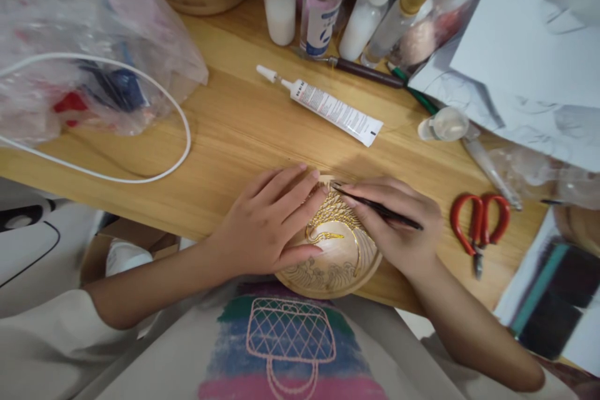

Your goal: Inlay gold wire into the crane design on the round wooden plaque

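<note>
A round wooden plate (328, 287) lies at the table's near edge. It carries a crane design (335, 215) outlined in gold wire, with wave lines drawn along its lower part. My left hand (262, 228) rests flat over the plate's left side, fingers stretched out and a little apart, covering part of the rim. In my right hand (405, 225) is a pair of dark tweezers (389, 210), pinched between thumb and fingers. Their tips touch or hover over the plate's top edge; which of the two I cannot tell.
Beyond the plate lies a white glue tube (335, 109) with its nozzle pointing left. Red-handled pliers (479, 225) are at the right. Bottles (323, 6) and a dark-handled tool (370, 72) line the back. A white cable (187, 137) loops beside plastic bags (107, 31); papers (529, 44) cover the far right.
</note>
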`<state>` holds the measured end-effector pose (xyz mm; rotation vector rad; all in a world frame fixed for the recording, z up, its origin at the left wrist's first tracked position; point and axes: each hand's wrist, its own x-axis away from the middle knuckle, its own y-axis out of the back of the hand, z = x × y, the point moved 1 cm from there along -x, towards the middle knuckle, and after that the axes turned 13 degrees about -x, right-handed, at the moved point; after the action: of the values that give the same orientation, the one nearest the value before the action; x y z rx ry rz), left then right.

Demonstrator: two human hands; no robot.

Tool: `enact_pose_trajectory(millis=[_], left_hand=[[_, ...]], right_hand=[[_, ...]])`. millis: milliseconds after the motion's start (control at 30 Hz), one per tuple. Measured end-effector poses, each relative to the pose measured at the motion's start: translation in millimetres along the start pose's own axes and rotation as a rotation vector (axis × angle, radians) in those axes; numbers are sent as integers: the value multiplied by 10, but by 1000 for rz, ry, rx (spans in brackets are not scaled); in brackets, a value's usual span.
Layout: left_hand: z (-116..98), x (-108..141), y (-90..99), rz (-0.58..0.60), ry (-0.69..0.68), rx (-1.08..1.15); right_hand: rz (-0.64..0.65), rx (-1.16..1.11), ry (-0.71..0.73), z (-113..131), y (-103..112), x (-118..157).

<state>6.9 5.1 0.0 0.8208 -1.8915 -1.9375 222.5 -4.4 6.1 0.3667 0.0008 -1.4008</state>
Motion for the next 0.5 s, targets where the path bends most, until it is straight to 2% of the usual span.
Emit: enact_pose_trajectory(millis=[500], left_hand=[[-7, -15, -5, 25, 7, 3]], right_hand=[[-40, 4, 11, -14, -9, -1]])
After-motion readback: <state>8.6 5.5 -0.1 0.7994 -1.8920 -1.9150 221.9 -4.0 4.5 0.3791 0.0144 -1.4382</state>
